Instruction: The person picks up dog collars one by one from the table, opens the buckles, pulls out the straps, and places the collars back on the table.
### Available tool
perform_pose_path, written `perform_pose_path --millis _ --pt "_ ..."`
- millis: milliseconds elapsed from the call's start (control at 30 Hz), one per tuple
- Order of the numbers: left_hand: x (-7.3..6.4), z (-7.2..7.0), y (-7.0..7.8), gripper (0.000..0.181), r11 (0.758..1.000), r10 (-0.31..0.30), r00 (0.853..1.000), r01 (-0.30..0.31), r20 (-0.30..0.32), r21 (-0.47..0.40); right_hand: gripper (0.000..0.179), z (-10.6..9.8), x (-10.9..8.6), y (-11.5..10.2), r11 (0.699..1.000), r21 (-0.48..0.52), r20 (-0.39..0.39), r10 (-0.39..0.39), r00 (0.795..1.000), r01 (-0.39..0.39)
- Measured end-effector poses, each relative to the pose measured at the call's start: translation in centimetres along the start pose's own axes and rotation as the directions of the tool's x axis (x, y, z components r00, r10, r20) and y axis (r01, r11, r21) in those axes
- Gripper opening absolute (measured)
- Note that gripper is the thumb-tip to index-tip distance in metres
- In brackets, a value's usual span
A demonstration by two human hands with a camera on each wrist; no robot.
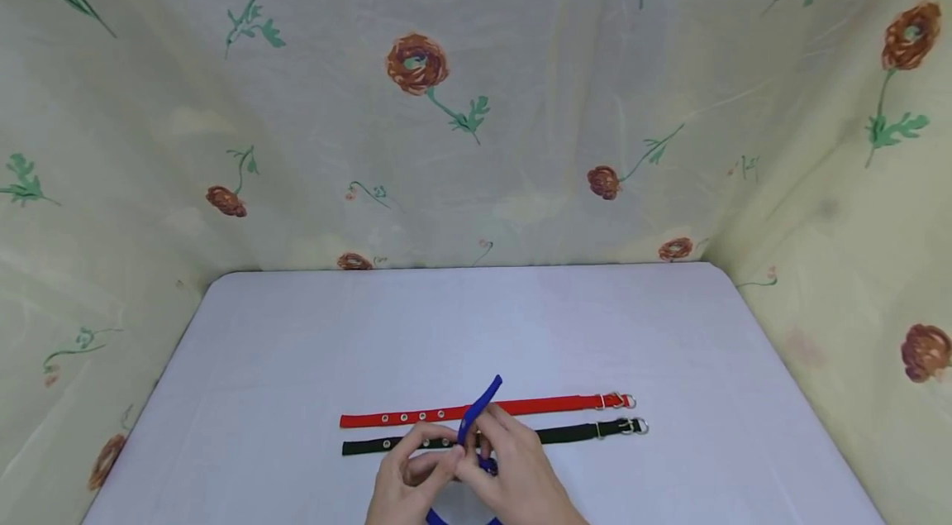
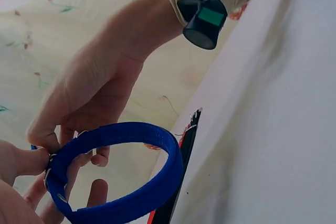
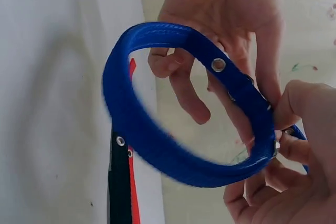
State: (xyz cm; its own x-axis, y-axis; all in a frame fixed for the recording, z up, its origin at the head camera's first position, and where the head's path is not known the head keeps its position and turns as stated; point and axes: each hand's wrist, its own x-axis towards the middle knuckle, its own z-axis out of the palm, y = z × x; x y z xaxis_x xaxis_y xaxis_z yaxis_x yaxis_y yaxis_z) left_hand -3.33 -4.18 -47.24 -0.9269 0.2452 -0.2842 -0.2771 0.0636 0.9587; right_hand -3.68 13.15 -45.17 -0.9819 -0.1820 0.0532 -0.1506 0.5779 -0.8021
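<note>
A blue collar (image 3: 123, 103) with metal eyelets is bent into a loop, its strap run through the metal fittings at the buckle. In the head view its free end (image 1: 485, 403) points up and away between the fingers. My left hand (image 1: 409, 475) pinches the strap between thumb and forefinger beside the buckle. From the other side, my right hand (image 1: 521, 467) pinches the collar at the buckle with its thumb and fingers. The loop hangs below both hands, close over the table, and the fingers partly hide the buckle.
Just beyond the hands, a red collar (image 1: 550, 406) and a black collar (image 1: 568, 434) lie stretched out side by side, buckles to the right. The white table (image 1: 476, 326) is bordered by flowered curtains (image 1: 521, 95) at the back and both sides.
</note>
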Motion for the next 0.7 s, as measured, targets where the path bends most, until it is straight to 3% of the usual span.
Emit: perform_pose_path --millis 267,500,700 --pt "0.0 0.0 0.0 0.048 0.999 0.014 1.000 -0.014 -0.010 0.031 0.008 0.4 -0.4 -0.2 0.998 0.061 -0.081 0.018 0.997 -0.013" --pt "0.0 0.0 0.1 0.050 0.999 0.002 1.000 -0.001 -0.017 0.039 0.017 0.4 -0.7 -0.1 0.996 0.087 -0.096 -0.003 0.995 0.011" --pt "0.1 -0.3 -0.1 0.053 0.999 -0.017 0.999 0.018 -0.028 0.049 0.021 -0.4 -1.2 0.4 0.997 -0.001 -0.081 -0.079 0.994 0.080"
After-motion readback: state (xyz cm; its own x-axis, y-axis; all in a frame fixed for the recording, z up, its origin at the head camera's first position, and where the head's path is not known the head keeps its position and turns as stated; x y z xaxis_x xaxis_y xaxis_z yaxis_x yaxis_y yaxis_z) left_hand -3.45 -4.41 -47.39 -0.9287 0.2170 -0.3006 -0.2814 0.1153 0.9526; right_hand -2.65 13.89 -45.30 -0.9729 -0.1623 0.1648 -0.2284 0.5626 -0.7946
